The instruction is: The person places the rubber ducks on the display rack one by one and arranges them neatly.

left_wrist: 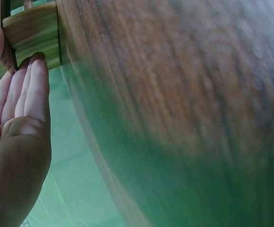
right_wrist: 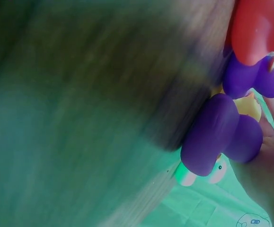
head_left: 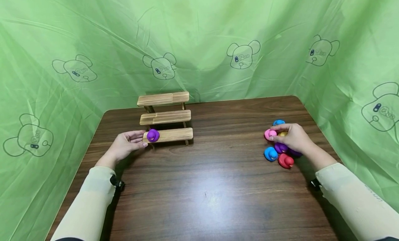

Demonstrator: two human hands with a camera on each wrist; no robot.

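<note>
A three-step wooden stand [head_left: 174, 134] stands on the left side of the table, with a purple rubber duck [head_left: 152, 135] at the left end of its lowest step. My left hand [head_left: 123, 145] holds that end, thumb in front and fingers behind. In the left wrist view the fingers [left_wrist: 38, 90] stretch along the wood. On the right, my right hand [head_left: 294, 139] pinches a pink rubber duck [head_left: 269, 134] between thumb and fingers, among the other ducks. The right wrist view shows purple ducks [right_wrist: 210, 135] below the palm; the pink one is hidden there.
Around the right hand sit blue ducks [head_left: 270, 153], a red duck [head_left: 285, 161], a yellow duck [head_left: 282, 134] and purple ducks [head_left: 281, 148]. The brown wooden table [head_left: 193, 185] is walled by a green curtain [head_left: 199, 33] at the back and sides.
</note>
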